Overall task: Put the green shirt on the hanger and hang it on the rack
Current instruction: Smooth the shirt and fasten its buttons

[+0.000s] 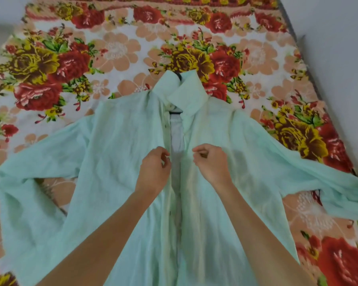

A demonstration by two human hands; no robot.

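Across the flowered bed, the shirt lies face up with both sleeves spread wide and its front open down the middle. Both of my hands are over its chest, close together on either side of the opening. My left hand has its fingers curled and pinches the front edge on my left. My right hand is curled the same way, pinching the cloth just beside the gap on my right. The hanger is already inside the shirt: a black piece of it shows at the neck opening, and its hook pokes out above the collar. A few small dark buttons sit along the edge on my left. The rack is not in view.

I judge I am closing or straightening the front before lifting. The cloth looks thin and loose, so if I tug one side harder than the other, a shoulder could slide off the hanger. Lifting by the cloth rather than the hook could do the same, and the long sleeves could drag across the bed.
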